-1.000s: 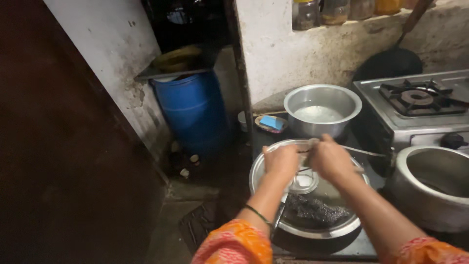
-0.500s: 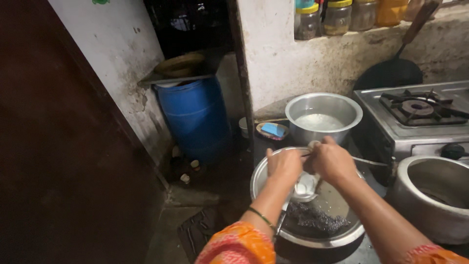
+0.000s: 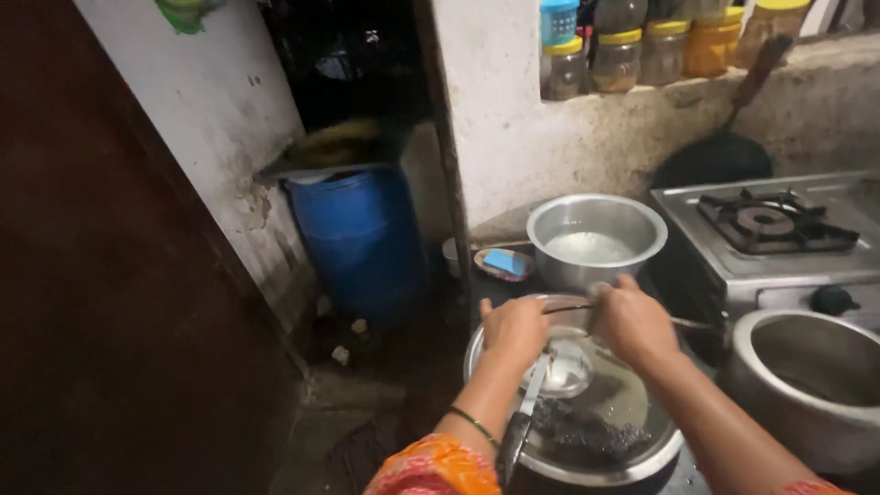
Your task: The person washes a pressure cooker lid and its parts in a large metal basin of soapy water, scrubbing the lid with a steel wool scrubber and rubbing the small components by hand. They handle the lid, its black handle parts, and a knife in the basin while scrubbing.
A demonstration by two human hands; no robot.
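Both hands work over the basin (image 3: 632, 454).
Left hand (image 3: 515, 328) grips a ladle (image 3: 561, 371); right hand (image 3: 634, 323) is curled, its hold hidden; scourer (image 3: 587, 433) lies below.

Dim indoor light, glare on steel rims, deep shadow at left, slight motion blur, grainy throughout

Two hands (image 3: 513, 328) (image 3: 634, 323); three metal pots (image 3: 596, 238) (image 3: 811, 385) (image 3: 632, 403); one blue barrel (image 3: 359, 240); one stove (image 3: 770, 229).
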